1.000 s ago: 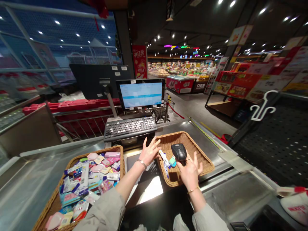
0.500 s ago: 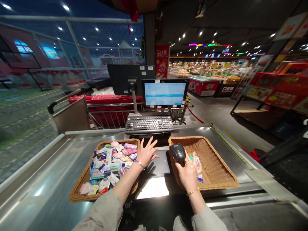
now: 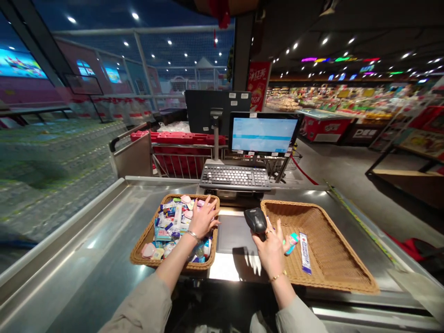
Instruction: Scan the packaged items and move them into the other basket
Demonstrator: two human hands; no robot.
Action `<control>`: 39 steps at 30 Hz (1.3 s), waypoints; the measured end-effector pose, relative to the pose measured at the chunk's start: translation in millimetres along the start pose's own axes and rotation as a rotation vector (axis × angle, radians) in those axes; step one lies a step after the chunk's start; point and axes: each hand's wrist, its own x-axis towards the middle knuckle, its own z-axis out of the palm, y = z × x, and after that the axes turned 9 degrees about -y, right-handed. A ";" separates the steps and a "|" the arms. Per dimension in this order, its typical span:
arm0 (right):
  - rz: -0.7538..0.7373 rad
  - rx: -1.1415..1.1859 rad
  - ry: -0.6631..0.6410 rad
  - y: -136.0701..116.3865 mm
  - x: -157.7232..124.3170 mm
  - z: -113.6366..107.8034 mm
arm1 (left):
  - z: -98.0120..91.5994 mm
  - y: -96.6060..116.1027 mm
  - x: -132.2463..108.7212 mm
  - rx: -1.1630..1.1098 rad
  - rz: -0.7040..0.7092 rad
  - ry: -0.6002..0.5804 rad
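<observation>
Right hand [image 3: 272, 253] holds scanner [image 3: 255, 220] near blue-white packet [image 3: 305, 253] (lettering too small).

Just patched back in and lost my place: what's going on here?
The person's right hand holds a black handheld scanner near the left edge of the right basket, where a white-and-blue packet and a teal item lie. The left hand, spread open, is over the left basket, which is crowded with small packages; whether it touches any is unclear.
</observation>
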 end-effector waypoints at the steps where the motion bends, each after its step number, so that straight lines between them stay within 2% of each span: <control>1: 0.001 0.006 -0.010 -1.5 -0.3 1.7 | -1.9 -3.7 -3.0 0.004 -0.016 -0.002; 8: -0.019 0.016 -0.030 -7.7 -2.4 9.0 | -12.7 -28.4 -20.4 0.024 -0.090 -0.030; 16: -0.040 0.034 -0.030 -14.1 -3.6 11.3 | -8.6 -55.1 -33.0 0.023 -0.090 -0.068; 23: -0.050 0.028 -0.036 -18.3 -3.7 10.9 | -14.7 -63.1 -48.0 -0.002 -0.103 -0.115; 27: -0.057 0.029 -0.047 -20.5 -2.9 12.3 | -25.2 -66.7 -60.0 -0.040 -0.107 -0.195; 32: -0.065 0.033 -0.072 -24.6 -3.6 12.7 | -39.5 -74.7 -67.6 -0.084 -0.062 -0.374; 35: -0.077 0.032 -0.081 -27.3 -4.5 11.5 | -41.1 -75.0 -67.8 -0.075 -0.018 -0.442; 39: -0.081 0.038 -0.087 -28.3 -4.5 10.2 | -35.5 -70.3 -64.7 -0.068 0.047 -0.458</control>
